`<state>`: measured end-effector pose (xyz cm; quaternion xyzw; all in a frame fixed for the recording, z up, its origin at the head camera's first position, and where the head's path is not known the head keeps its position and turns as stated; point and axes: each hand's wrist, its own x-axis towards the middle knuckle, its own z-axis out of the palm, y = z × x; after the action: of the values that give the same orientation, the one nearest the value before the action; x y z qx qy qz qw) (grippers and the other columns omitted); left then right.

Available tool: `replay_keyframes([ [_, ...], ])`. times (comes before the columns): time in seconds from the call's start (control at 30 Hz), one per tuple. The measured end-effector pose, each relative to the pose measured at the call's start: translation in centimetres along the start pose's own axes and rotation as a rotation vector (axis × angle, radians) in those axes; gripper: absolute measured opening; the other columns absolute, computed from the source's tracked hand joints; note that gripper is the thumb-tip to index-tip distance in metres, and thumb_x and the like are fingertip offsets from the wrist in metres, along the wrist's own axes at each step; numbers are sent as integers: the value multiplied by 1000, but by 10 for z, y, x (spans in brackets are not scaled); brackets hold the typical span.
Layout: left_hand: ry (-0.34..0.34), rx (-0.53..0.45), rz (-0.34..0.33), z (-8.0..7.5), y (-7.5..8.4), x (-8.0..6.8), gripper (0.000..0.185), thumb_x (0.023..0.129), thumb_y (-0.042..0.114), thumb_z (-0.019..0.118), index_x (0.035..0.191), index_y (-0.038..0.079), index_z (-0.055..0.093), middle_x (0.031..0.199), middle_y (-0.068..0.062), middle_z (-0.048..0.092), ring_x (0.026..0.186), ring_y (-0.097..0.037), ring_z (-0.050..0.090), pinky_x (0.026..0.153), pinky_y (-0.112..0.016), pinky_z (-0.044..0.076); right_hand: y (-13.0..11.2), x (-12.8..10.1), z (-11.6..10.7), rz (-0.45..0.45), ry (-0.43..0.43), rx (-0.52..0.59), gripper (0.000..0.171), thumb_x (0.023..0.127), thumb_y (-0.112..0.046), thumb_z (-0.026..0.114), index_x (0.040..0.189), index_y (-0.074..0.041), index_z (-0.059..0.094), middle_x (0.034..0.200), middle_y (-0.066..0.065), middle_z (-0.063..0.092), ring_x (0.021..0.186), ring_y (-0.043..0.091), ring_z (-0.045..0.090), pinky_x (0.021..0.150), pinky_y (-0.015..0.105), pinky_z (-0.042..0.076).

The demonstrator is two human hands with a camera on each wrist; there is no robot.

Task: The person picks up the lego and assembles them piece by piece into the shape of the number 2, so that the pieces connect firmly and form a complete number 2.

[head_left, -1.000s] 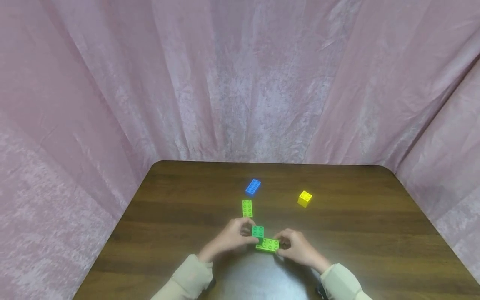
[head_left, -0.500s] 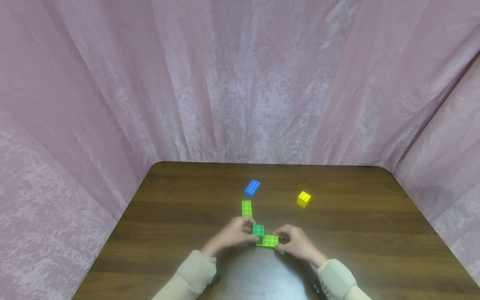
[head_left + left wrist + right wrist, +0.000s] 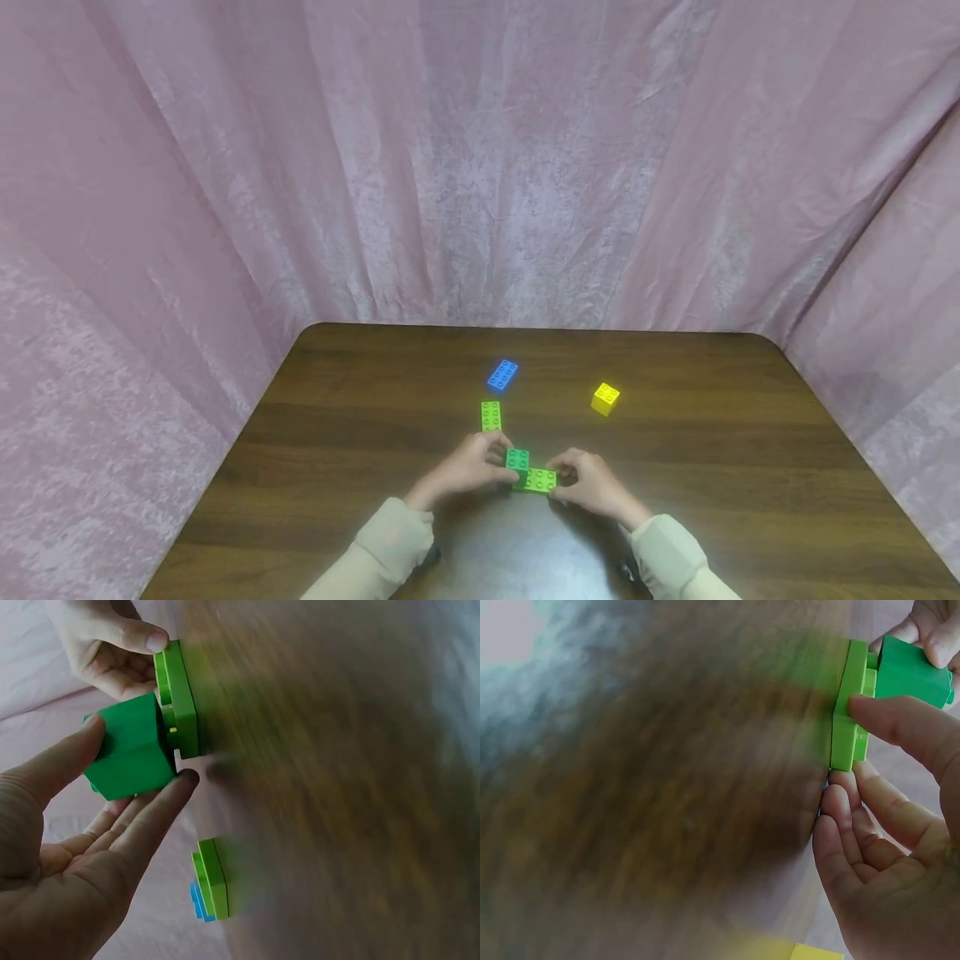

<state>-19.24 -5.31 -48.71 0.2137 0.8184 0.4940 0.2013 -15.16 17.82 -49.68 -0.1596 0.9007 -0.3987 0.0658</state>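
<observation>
Between the thumb and fingers of my left hand [image 3: 468, 467] is a green two-by-two toy building brick [image 3: 517, 460], studs upward. It sits over the left end of a flat lime-green building brick [image 3: 542, 480]. From the left wrist, the green brick [image 3: 131, 750] looks slightly tilted against the lime brick's studs, with a narrow gap at one side. My right hand [image 3: 594, 486] pinches the lime brick's right end, thumb on its near side. In the right wrist view this flat brick [image 3: 844, 720] stays low by the tabletop.
Beyond my left hand lies a second flat lime-green brick [image 3: 491, 415], its near end close to my fingers. A flat blue brick [image 3: 502, 375] lies farther back, and a yellow two-by-two brick [image 3: 605, 399] stands to the right. Pink curtains [image 3: 480, 167] surround the wooden table [image 3: 360, 383].
The held lime brick has shifted a little away from me, closer under the green brick. Both hands keep the same holds and have barely moved.
</observation>
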Motion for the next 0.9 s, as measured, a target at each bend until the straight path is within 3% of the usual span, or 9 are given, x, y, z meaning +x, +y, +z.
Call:
replay_keyframes([
  [0.37,25,-59,25,3,1,2,31,80,11,76,105,1,60,111,-20,67,109,-36,66,94,-45,57,3,3,2,39,-23,28,33,71,-7,79,101,0,69,94,7,65,85,15,59,76,27,54],
  [0.9,-19,-22,47,9,2,3,28,80,7,75,103,3,59,110,-20,68,105,-33,68,88,-35,60,3,1,1,66,-25,29,33,70,-7,80,101,-2,68,93,6,65,86,16,58,78,34,55],
])
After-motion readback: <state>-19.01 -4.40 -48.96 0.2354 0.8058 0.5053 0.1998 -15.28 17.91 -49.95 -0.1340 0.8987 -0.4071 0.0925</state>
